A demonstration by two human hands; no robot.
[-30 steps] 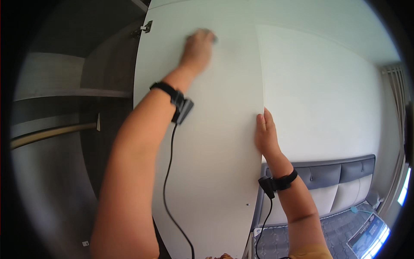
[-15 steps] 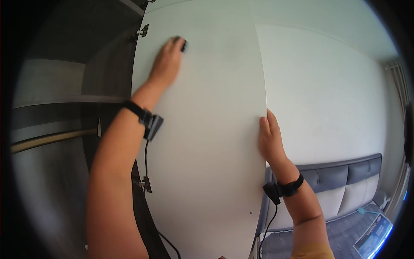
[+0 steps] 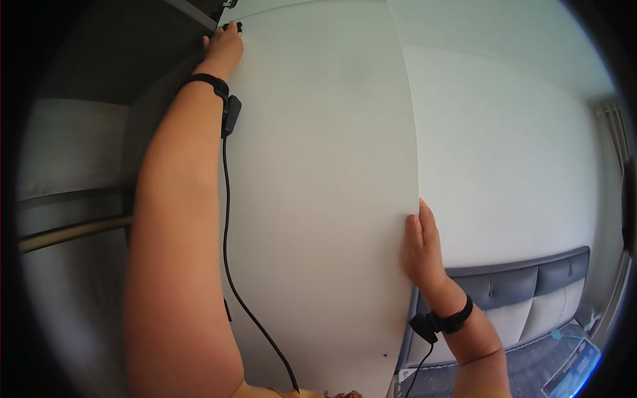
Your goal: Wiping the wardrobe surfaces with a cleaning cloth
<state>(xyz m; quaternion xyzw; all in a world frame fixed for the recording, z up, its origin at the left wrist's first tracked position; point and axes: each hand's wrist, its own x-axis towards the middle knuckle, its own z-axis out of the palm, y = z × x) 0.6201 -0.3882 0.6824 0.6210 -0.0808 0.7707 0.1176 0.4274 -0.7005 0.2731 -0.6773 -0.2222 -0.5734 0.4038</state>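
Observation:
A tall white cabinet door point(image 3: 318, 172) stands swung open in front of me. My left hand point(image 3: 224, 50) is raised to its upper left, hinged edge, fingers closed around a small black object point(image 3: 239, 27). Only a bit of that object shows, so its kind is unclear. My right hand point(image 3: 424, 249) grips the door's right edge, with the thumb on the near face and the fingers partly hidden behind. A metal hinge point(image 3: 229, 4) shows above my left hand.
The dark cabinet interior, with a shelf point(image 3: 73, 192) and a hanging rail point(image 3: 76, 232), lies at the left. Behind the door are a grey padded headboard point(image 3: 511, 285) and a mattress point(image 3: 497, 365). Black cables point(image 3: 249, 308) trail from both wrist straps.
My left hand has moved up and left across the door to its hinged edge, still with the black object. My right hand keeps its hold and appears lower in view.

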